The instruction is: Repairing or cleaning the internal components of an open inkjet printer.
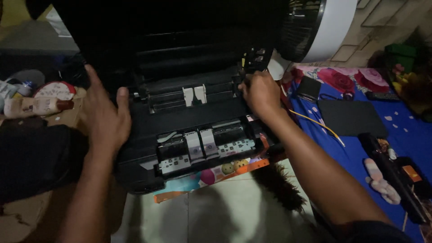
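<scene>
1. The black printer (pixel 189 117) sits in front of me with its lid up and the cartridge bay exposed, a white fan (pixel 315 27) behind its right corner.
2. My left hand (pixel 105 117) lies spread flat, fingers open, on the printer's left side, steadying it and gripping nothing.
3. My right hand (pixel 261 94) is curled at the printer's right inner edge, fingertips on a small part; whether it is pinched I cannot tell.
4. The ink cartridges (pixel 202 144) sit near the printer's front. I judge I'm working inside the right edge; steady fingertip pressure seems called for.

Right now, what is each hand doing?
Left hand: open, resting flat on the black printer.
Right hand: fingers curled at the printer's right inner edge; grip cannot be told.
</scene>
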